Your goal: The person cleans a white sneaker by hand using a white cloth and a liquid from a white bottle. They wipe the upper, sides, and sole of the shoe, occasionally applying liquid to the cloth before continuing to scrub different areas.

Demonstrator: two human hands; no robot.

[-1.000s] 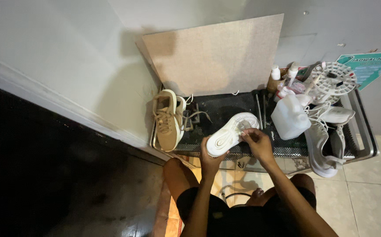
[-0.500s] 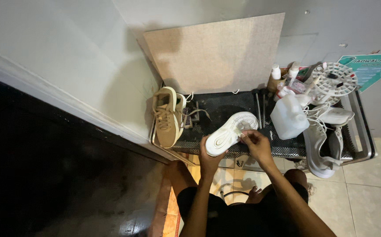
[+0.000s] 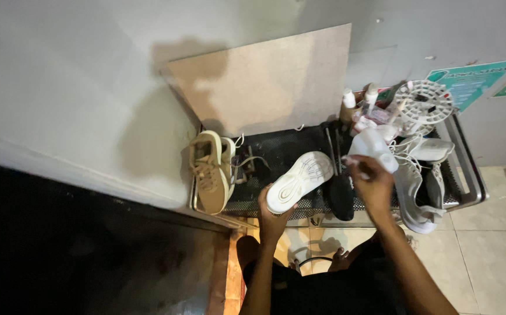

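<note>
Fingers [image 3: 276, 205] of the left hand [image 3: 273, 217] curl around the heel end of a white sneaker with a ribbed white sole [image 3: 299, 181], gripping it with the sole turned up and the toe pointing away from them. Just right of those fingers, the right hand [image 3: 372, 185] is bent over a translucent white plastic jug [image 3: 375, 146], its fingers closed on the jug's near side; whether they fully clasp it I cannot tell. Between the 2 hands lies a dark oval brush-like object [image 3: 341, 195] on a black mesh metal tray [image 3: 276, 153]. Left of the left fingers, 2 tan lace-up sneakers [image 3: 211, 172] stand side by side on the tray. Beyond the right fingers sit small white-capped bottles [image 3: 358, 105] and a round white plastic grille [image 3: 423, 102], and to their right lie grey-white sneakers [image 3: 422, 181]. Past all the fingers, a beige rectangular board [image 3: 267, 81] leans against the wall.
</note>
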